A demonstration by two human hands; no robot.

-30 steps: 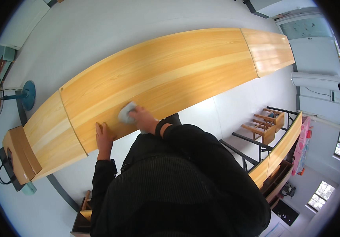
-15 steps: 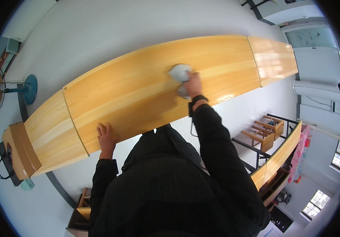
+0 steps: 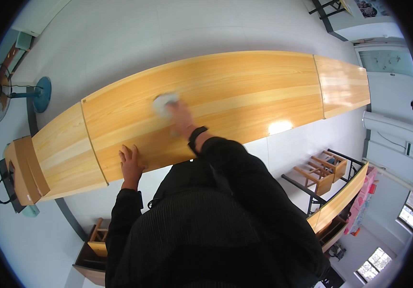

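A long, light wooden table (image 3: 245, 96) stretches across in front of me. My right hand (image 3: 181, 117) is closed on a pale cloth (image 3: 165, 102), pressed against the tabletop left of the middle; hand and cloth are blurred by motion. Near the table's front left edge, my left hand (image 3: 131, 166) lies flat on the wood with its fingers spread, holding nothing. It rests just right of the seam with the neighbouring tabletop section.
A brown cardboard box (image 3: 25, 170) sits at the table's left end. Beyond it stands a fan (image 3: 43, 94) with a teal base. Wooden stools (image 3: 317, 177) and another table (image 3: 346, 189) are at the right. A wooden stool (image 3: 99, 240) is at the lower left.
My right hand has swept the cloth leftward and slightly nearer across the tabletop. My left hand stays in its place on the table. The whole view has shifted a little.
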